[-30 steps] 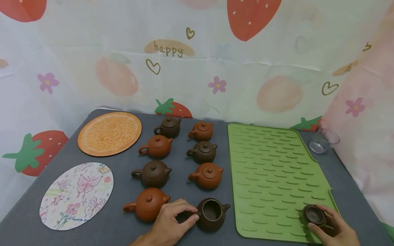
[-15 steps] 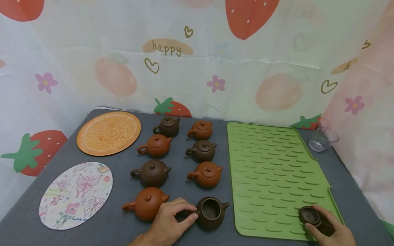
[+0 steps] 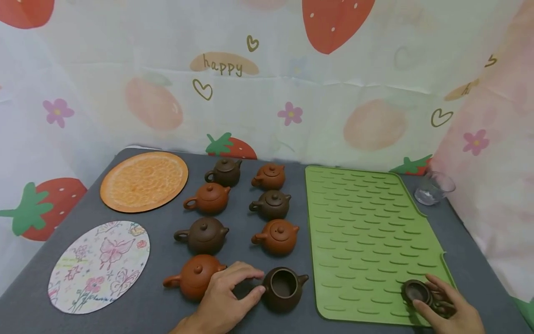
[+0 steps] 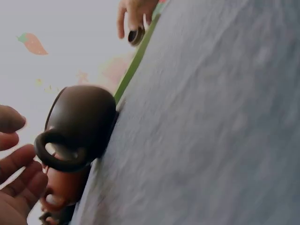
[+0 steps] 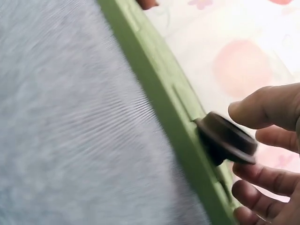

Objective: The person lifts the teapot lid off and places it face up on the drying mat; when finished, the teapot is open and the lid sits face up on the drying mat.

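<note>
One dark brown teapot lid sits upturned and tilted on the near right part of the green mat, the right hand spread around it, thumb apart from it. Across from it, the left hand is spread beside the handle of a lidless dark brown teapot; contact I cannot tell. Seven lidded teapots reach back in two columns on the grey surface; farther off stands a clear cup.
</note>
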{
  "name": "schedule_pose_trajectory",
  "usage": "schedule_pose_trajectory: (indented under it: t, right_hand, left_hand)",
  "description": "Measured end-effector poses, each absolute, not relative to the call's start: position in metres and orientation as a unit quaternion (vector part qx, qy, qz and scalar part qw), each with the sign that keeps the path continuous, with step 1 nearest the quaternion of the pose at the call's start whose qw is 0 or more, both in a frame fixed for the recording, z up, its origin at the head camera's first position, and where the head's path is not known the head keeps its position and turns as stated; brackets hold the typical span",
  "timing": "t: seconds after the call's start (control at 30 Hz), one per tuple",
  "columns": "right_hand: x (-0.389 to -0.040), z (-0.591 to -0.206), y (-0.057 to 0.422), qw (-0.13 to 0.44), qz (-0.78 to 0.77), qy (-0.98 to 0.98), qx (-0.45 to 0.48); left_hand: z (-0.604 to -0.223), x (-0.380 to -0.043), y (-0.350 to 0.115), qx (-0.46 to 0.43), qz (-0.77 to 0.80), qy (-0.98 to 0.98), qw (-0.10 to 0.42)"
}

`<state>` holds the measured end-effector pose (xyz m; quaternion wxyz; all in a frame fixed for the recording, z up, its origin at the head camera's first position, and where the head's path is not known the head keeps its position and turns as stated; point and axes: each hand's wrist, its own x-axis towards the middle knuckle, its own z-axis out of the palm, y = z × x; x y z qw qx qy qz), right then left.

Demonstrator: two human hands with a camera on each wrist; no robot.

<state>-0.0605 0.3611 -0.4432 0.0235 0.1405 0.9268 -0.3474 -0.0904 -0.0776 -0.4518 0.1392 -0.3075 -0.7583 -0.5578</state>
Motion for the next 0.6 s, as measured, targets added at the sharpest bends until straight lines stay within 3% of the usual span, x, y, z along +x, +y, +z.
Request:
schedule_pose_trajectory:
  t: [0.3,0.6]
  right_hand:
    - [-0.054,-0.421,0.352,-0.081,-0.302,0.943,0.112]
    - [-0.057,-0.387,0.333,-0.105,-0.284,0.951,0.055]
  left_hand:
    - [-0.410,-0.086,-0.092,-0.311,-0.574,-0.740,0.161]
    - [-0.374,-0.089,-0.120,-0.325,-0.575,-0.719,0.215]
